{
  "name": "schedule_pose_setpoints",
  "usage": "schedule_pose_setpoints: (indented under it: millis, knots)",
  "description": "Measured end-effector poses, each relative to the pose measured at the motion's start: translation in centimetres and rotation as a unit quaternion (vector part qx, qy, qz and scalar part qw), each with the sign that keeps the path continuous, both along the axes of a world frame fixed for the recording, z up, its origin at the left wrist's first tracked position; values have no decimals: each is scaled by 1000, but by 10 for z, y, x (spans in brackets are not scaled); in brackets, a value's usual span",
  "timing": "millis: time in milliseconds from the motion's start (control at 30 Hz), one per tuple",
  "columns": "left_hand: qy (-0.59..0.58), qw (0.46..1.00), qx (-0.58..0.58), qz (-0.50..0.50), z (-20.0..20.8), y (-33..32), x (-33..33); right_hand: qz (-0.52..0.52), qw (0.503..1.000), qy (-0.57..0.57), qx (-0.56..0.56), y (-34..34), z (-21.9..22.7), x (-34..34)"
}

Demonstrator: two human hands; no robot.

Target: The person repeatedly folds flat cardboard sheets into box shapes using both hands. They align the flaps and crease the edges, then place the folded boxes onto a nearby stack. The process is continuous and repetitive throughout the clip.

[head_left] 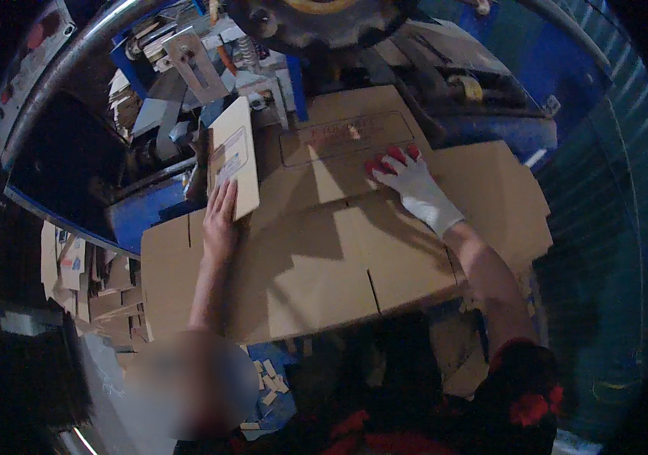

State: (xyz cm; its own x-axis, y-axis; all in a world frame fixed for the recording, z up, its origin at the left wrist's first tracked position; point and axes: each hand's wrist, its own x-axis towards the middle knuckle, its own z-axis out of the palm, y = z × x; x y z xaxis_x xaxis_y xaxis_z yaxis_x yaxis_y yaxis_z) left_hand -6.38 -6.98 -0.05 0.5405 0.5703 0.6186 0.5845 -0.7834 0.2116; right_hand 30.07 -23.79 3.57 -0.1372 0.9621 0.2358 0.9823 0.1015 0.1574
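A large flat cardboard box blank (pixel 294 277) with slits along its near part lies spread out before me. At its left a raised cardboard panel (pixel 234 155), printed on its face, stands up at a steep tilt. My left hand (pixel 221 216) is bare and lies against this panel's lower part, fingers stretched out along it; the thumb is hidden. On the right, my right hand (pixel 415 186) wears a white glove with red fingertips. Its fingers are spread and press down on the blank beside a printed frame.
Just beyond the cardboard stands a machine with a metal bracket (pixel 195 64) and a dark round wheel (pixel 316 23). A curved metal rail (pixel 66 64) runs along the left. Stacked cardboard (pixel 104 277) sits at lower left, and small cardboard scraps (pixel 269 379) lie below.
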Motion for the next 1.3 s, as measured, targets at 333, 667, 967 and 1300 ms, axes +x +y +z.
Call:
schedule_pose_setpoints:
  millis: [333,667,967,1300]
  knots:
    - [-12,981,-186,59,20,78,29,-10,989,64,134,91,17,43]
    - [166,890,-198,375,-19,-129,-238,-231,971,43,42,-227,-33,21]
    - [159,849,-247,438,-15,-151,-284,-440,631,529,358,-288,-48,0]
    - [-394,819,-402,114,8,-181,-246,-262,701,526,405,-268,11,-68]
